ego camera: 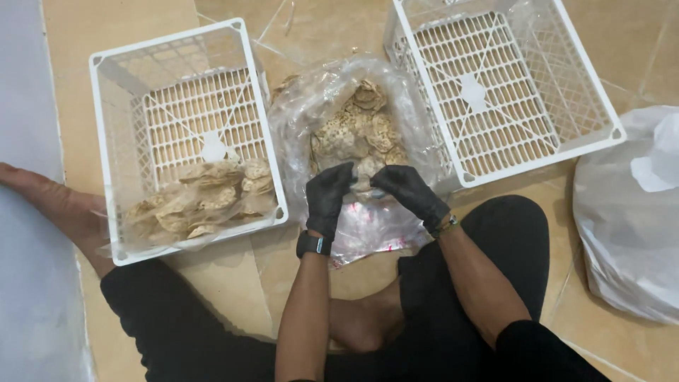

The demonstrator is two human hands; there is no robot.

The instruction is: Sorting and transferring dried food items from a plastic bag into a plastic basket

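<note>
Where both black-gloved hands, left (328, 198) and right (409, 189), pinch a thin, speckled round cracker (362, 182), it sits at the mouth of a crinkled clear plastic bag (318, 99) of crackers on the tan tiled floor (120, 21), between two white lattice crates (185, 134) (495, 85); bare floor lies beyond the left crate.

Two white crates (113, 141) (601, 106) flank the open bag (353, 113); floor behind lies open.

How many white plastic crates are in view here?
2. One crate sits on the floor to the person's left, with a bag of flat crackers inside. The other crate sits upper right, with nothing visible inside. More may lie outside the frame.
</note>
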